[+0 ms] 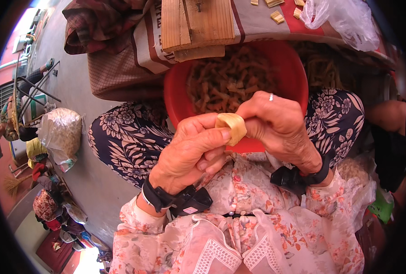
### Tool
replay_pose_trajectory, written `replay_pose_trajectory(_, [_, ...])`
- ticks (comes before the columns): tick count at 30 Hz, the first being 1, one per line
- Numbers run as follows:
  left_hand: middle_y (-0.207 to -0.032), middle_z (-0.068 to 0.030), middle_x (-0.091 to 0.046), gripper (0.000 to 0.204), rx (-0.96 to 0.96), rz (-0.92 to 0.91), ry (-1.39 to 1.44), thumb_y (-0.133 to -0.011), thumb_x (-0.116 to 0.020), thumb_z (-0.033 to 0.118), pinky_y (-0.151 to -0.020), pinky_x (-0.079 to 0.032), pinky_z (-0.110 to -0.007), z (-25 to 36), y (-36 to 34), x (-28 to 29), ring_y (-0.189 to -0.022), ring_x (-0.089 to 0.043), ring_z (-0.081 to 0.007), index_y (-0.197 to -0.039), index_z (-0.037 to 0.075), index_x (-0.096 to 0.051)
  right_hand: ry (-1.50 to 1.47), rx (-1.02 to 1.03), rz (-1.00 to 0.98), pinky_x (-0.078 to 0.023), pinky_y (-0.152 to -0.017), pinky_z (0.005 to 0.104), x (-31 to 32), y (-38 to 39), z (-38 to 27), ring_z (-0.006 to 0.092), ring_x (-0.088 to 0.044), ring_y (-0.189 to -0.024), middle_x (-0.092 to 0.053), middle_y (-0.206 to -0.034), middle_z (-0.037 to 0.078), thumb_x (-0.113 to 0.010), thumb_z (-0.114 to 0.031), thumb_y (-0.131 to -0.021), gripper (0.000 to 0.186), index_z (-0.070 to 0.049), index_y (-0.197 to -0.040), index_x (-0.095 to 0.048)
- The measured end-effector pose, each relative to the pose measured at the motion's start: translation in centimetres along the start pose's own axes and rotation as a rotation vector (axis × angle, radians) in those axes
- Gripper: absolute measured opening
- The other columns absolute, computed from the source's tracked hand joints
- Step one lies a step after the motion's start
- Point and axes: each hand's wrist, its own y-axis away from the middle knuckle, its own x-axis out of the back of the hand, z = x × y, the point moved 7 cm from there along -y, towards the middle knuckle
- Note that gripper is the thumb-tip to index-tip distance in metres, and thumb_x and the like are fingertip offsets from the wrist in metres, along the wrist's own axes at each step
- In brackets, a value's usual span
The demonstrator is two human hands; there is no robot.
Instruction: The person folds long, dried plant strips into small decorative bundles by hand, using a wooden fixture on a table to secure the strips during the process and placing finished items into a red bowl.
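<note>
A pale yellow, flat strip [232, 127], bent round into a small loop, is held up over my lap. My left hand [189, 148] pinches it between thumb and fingers, the other fingers curled in. On the loop's right side, my right hand [278, 125] is closed, thumb and forefinger pressed together at its edge; the fingertips are partly hidden. Just beyond both hands stands a red basin [290, 68] with many short tan pieces [232, 77] heaped in it.
Past the basin, a wooden block [198, 25] lies on a cloth-covered surface [253, 25]. Small yellow folded pieces [277, 17] and a clear plastic bag [342, 20] are at the upper right. A full plastic sack [61, 132] stands on the floor to the left. Another person's arm [388, 116] shows at right.
</note>
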Motion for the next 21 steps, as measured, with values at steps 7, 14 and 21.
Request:
replay_pose_trajectory(7, [-0.069,0.0002,-0.058,0.012,-0.342,0.341,-0.304,-0.081,-0.058,0.004,-0.041,-0.032,-0.015,1.2,-0.6,0.7,-0.047,-0.042,-0.0001,-0.093,-0.001,-0.06,0.246,0.061,0.112,-0.045,-0.049,0.0291,0.0,0.5,-3.2,0.0221,-0.055,-0.055,-0.054,-0.066,0.009,-0.064,0.002,-0.068,0.01,0.0,-0.076,-0.06])
replay_pose_trajectory(14, [-0.074,-0.0021,-0.059,0.019,-0.348,0.067,0.009,-0.084,-0.059,0.008,-0.042,-0.035,-0.016,0.5,-1.2,0.6,-0.046,-0.039,-0.0019,-0.1,-0.001,-0.058,0.107,-0.2,0.154,-0.047,-0.053,0.0293,0.3,0.6,-0.4,0.0238,-0.059,-0.06,-0.06,-0.069,0.012,-0.07,-0.009,-0.07,0.019,0.002,-0.082,-0.062])
replay_pose_trajectory(21, [-0.07,0.0013,-0.054,0.018,-0.248,0.049,-0.107,-0.088,-0.057,0.019,-0.041,-0.03,-0.016,0.2,-2.1,0.2,-0.046,-0.034,-0.0003,-0.093,0.001,-0.058,0.096,-0.248,0.056,-0.045,-0.051,0.0291,0.2,0.7,-0.1,0.0232,-0.058,-0.056,-0.058,-0.065,0.014,-0.064,-0.003,-0.071,0.007,0.002,-0.074,-0.059])
